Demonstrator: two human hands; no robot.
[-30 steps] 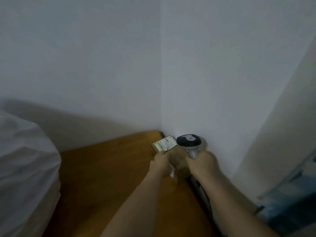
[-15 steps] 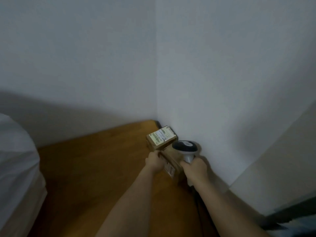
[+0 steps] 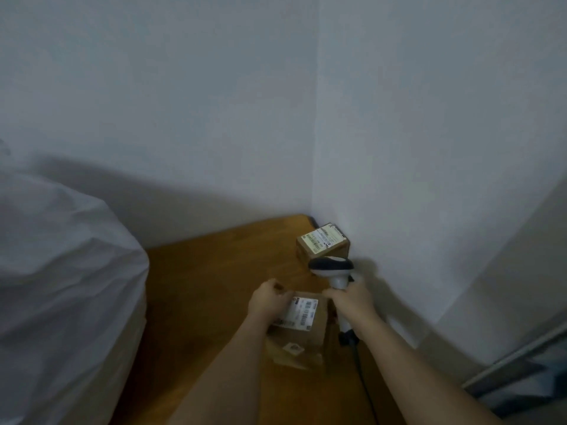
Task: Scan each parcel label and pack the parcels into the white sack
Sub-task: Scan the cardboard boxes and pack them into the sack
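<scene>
A brown cardboard parcel (image 3: 302,332) with a white barcode label facing up is near me over the wooden table (image 3: 208,296). My left hand (image 3: 269,302) grips its far left edge. My right hand (image 3: 349,302) grips the handle of a white barcode scanner (image 3: 333,269) with a dark head, just right of the parcel. A second brown parcel (image 3: 322,245) with a label on top sits in the table's far corner against the wall. The white sack (image 3: 61,286) bulges at the left.
White walls meet in a corner right behind the far parcel. The scanner's dark cable (image 3: 360,369) runs down along the table's right edge. Some grey and dark items lie low at the right (image 3: 521,384).
My left hand has pulled the near parcel away from the corner toward me, and its label now faces up. The scanner came back with my right hand. The camera view shifted.
</scene>
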